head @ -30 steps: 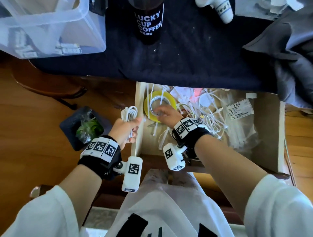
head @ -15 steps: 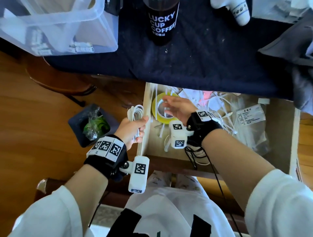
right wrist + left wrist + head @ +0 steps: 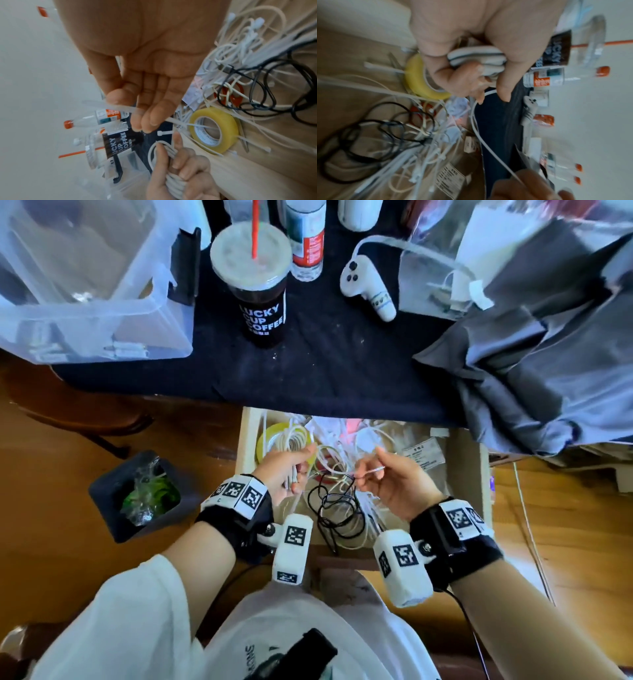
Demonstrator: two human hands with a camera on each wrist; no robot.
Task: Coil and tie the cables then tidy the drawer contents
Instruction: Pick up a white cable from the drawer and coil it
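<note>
The wooden drawer (image 3: pixel 247 436) stands open below the dark tabletop, full of tangled white cables, loose zip ties and a black cable (image 3: pixel 337 508). My left hand (image 3: pixel 291 470) grips a coiled white cable (image 3: pixel 476 59) over the drawer's left side, above a yellow tape roll (image 3: pixel 270 434). My right hand (image 3: pixel 371 467) pinches a thin white zip tie (image 3: pixel 180 122) between thumb and fingertips, just right of the left hand. In the right wrist view the coiled white cable (image 3: pixel 171 180) sits in the left fist, and the tie's tip reaches toward it.
A coffee cup (image 3: pixel 262 302), a clear plastic bin (image 3: pixel 85 289), a white controller (image 3: pixel 370 289) and grey cloth (image 3: pixel 548 354) lie on the tabletop. A dark bin (image 3: pixel 137 494) stands on the floor, left of the drawer. A labelled plastic bag (image 3: pixel 423 453) lies in the drawer's right half.
My left hand carried the coil from outside the drawer's left wall to over the drawer. My right hand left the tape roll, now turned palm-up and pinching a zip tie.
</note>
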